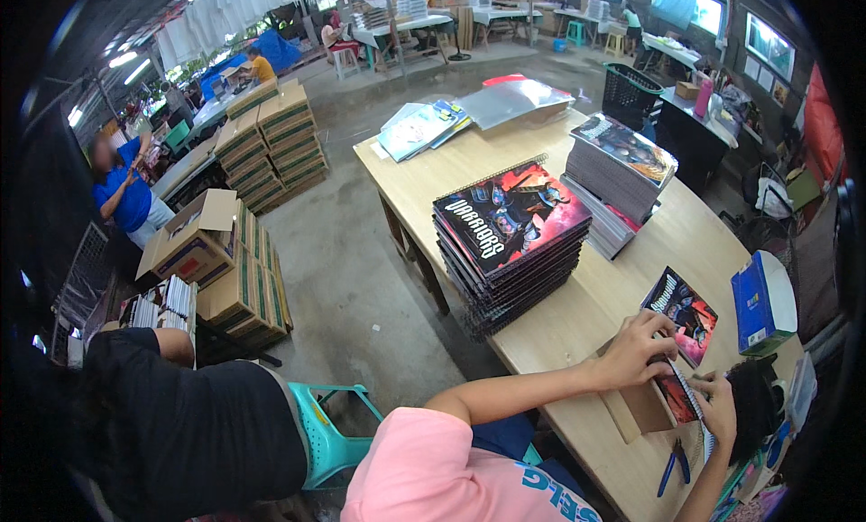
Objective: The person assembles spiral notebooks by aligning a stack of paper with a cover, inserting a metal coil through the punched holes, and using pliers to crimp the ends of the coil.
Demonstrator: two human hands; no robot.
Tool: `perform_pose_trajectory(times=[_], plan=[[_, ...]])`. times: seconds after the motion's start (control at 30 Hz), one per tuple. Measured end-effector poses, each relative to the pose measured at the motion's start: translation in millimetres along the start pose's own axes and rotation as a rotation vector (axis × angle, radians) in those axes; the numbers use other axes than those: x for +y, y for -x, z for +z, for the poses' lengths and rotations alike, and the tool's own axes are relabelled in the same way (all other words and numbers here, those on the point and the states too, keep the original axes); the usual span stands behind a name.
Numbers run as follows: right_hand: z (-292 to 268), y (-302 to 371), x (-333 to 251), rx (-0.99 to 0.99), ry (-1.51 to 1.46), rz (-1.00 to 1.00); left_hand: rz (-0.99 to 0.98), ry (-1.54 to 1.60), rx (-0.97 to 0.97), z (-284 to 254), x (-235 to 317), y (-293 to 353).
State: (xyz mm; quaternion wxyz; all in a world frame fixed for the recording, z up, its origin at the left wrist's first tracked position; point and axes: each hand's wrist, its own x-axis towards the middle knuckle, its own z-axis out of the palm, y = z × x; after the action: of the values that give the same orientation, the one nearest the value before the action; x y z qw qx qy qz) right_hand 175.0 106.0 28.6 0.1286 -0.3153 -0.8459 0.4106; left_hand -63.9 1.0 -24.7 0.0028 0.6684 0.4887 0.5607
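Observation:
My left hand curls over the top of a spiral notebook with a dark red cover. My right hand grips the same notebook along its wire-bound edge. The notebook is tilted up against a brown cardboard piece, which may be an open box or stand. Just beyond my hands, a loose printed cover in red and black lies on the wooden table. Blue-handled pliers rest on the table near my right forearm.
A tall stack of wire-bound notebooks stands left of my hands. Behind it is another stack, plus clear plastic sheets. A blue box sits at right. A person in black sits close on my left, on a turquoise stool.

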Motion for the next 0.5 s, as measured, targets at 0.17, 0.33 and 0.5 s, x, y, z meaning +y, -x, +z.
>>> perform_pose_trajectory(times=[0.17, 0.33, 0.5], plan=[[4, -7, -5, -0.032, -0.097, -0.106, -0.001, 0.074, -0.01, -2, -5, -4], [11, -13, -3, -0.031, -0.37, -0.111, -0.05, 0.249, -0.02, -12, -16, -5], [18, -20, 2, 0.06, -0.324, 0.01, -0.093, 0.266, -0.037, -14, -18, -4]])
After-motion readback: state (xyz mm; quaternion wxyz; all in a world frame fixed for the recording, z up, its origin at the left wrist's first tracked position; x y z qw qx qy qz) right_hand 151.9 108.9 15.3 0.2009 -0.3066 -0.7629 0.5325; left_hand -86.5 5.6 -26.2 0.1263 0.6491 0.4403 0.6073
